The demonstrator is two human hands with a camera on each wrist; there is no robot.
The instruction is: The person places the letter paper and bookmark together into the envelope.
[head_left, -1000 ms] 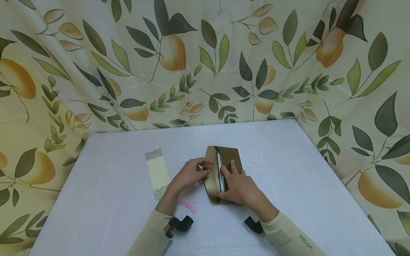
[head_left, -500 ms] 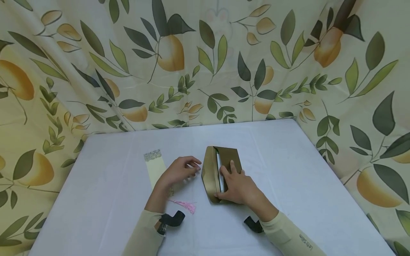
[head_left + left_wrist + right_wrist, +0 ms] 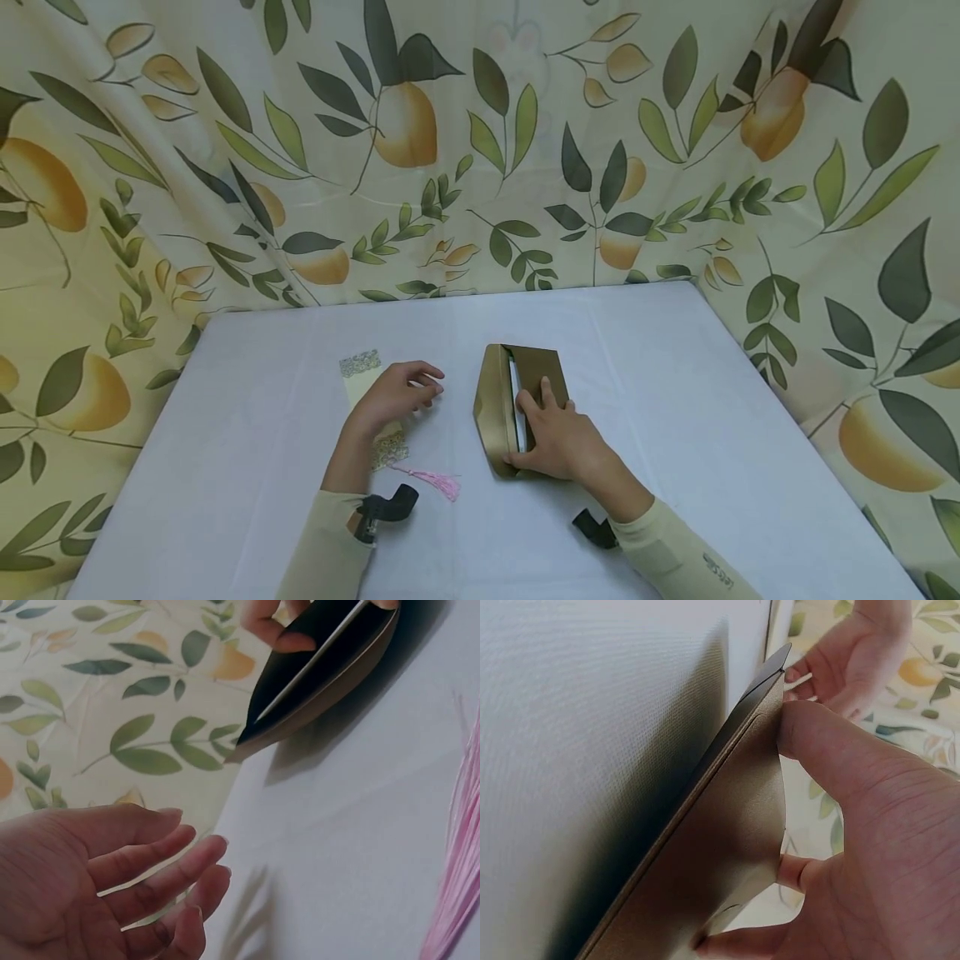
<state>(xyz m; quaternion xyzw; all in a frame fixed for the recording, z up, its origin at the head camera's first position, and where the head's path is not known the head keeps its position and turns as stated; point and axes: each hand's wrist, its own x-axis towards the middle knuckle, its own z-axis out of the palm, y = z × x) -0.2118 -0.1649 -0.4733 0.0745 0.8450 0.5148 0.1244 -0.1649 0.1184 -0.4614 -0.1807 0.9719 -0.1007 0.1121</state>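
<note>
A gold-brown envelope (image 3: 491,417) lies on the white table with its flap spread to the left, and the edge of a white card (image 3: 518,408) shows in its mouth. My right hand (image 3: 561,435) holds the envelope, thumb at the near edge and fingers at the mouth and upper panel. In the right wrist view the thumb presses the envelope's corner (image 3: 727,817). Over a cream bookmark (image 3: 390,450) with patterned ends hovers my left hand (image 3: 393,396), fingers loosely bent and holding nothing. It covers the bookmark's middle. A pink tassel (image 3: 438,482) trails from the bookmark's near end.
The table (image 3: 675,375) wears a white cloth. Behind it and at both sides hangs a curtain (image 3: 517,208) printed with fruit and leaves. Black wrist-camera mounts (image 3: 388,505) sit at both wrists.
My left hand has let go of the envelope's flap and moved left, over the bookmark. The right hand and the envelope have stayed in place.
</note>
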